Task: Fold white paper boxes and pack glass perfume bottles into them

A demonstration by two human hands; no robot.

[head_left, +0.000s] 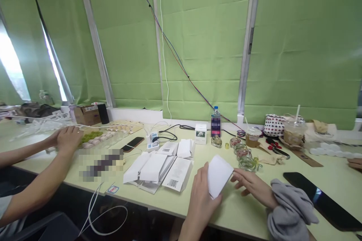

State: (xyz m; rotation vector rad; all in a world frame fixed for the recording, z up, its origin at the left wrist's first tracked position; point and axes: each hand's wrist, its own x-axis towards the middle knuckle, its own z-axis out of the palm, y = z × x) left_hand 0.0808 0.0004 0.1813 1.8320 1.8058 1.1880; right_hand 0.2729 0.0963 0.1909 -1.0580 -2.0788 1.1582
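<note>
Both my hands hold a flat white carton blank point(218, 175) just above the pale green table point(285, 203), near its front edge. My left hand point(201, 196) grips its lower left side. My right hand point(251, 185), in a grey sleeve, pinches its right corner. To the left lies a stack of flat white cartons with barcodes point(162, 169). Beyond the carton stand several small glass jars point(243, 155).
A co-worker's hands point(66, 139) rest at the left by a tray of pale pieces point(97, 140). A water bottle point(215, 122), a small white box point(200, 134), drink cups point(294, 130), a black phone point(132, 144) and a dark tablet point(322, 199) are on the table. White cables hang off the front.
</note>
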